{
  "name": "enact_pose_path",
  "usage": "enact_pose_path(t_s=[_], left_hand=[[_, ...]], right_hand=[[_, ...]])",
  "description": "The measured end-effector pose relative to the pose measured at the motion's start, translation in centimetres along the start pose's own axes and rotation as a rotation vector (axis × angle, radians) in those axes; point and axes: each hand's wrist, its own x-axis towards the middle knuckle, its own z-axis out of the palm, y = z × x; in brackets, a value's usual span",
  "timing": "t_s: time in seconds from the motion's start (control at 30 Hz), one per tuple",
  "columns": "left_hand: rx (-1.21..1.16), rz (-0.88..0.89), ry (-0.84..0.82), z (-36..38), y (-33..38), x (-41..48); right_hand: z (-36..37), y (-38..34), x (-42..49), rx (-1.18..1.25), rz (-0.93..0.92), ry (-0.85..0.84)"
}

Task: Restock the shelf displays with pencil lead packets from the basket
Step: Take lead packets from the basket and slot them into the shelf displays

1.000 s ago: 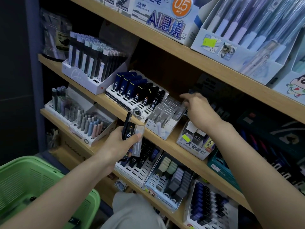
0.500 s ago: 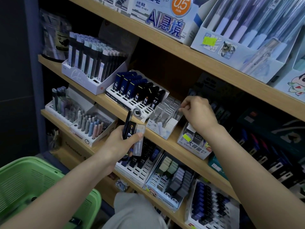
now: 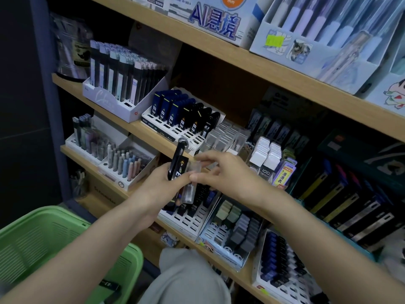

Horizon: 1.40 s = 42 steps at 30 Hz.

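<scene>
Holding lead packets (image 3: 178,170), hands (image 3: 157,187) (image 3: 228,175) before displays (image 3: 221,235), basket (image 3: 32,238) below

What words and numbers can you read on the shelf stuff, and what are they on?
"AI悬境": big white box, top shelf.
"mm": orange circle on that box; its number is cut off.
"0.3": black packet in the middle-shelf tray.
"HB 0.5": black packets in the lower tray.
"100": white-capped packet.
"0.5": clear packet in the left hand and right hand.
"Schneider": cardboard box.
Too blurred: yellow packet, green sticker.
</scene>
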Motion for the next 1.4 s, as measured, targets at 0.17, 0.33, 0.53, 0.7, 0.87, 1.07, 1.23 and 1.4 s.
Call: enact_pose_path(t_s=[0.17, 0.33, 0.53, 0.7, 0.87, 1.07, 1.23, 1.4], left_hand=[[0.061, 0.014, -0.071, 0.2, 0.4, -0.5], [-0.010, -0.019, -0.063, 1.2, 1.0, -0.8], [-0.056, -0.049, 0.073, 1.0, 0.9, -0.3], [-0.002, -0.069, 0.093, 1.0, 0.4, -0.2], [0.001, -0.068, 0.091, 1.2, 0.4, -0.1], [0.008, -0.071, 0.078, 1.1, 0.3, -0.1], [-0.008, -0.067, 0.075, 1.1, 0.2, 0.0], [-0.026, -0.070, 0.064, 1.2, 0.4, -0.2]], right_hand=[[-0.1, 0.7, -0.5, 0.395, 0.033, 0.000], [-1.1, 1.3, -1.3, 0.518, 0.023, 0.046], [-4.0, 3.0, -1.3, 0.314, 0.008, 0.721], [-5.2, 4.7, 0.7, 0.090, 0.017, 0.839], [-5.0, 5.4, 2.4, -0.023, 0.032, 0.738], [-6.2, 5.4, 3.1, -0.064, 0.049, 0.632], [-5.7, 5.8, 3.7, -0.134, 0.077, 0.507], [-5.1, 6.2, 4.4, -0.196, 0.112, 0.528]])
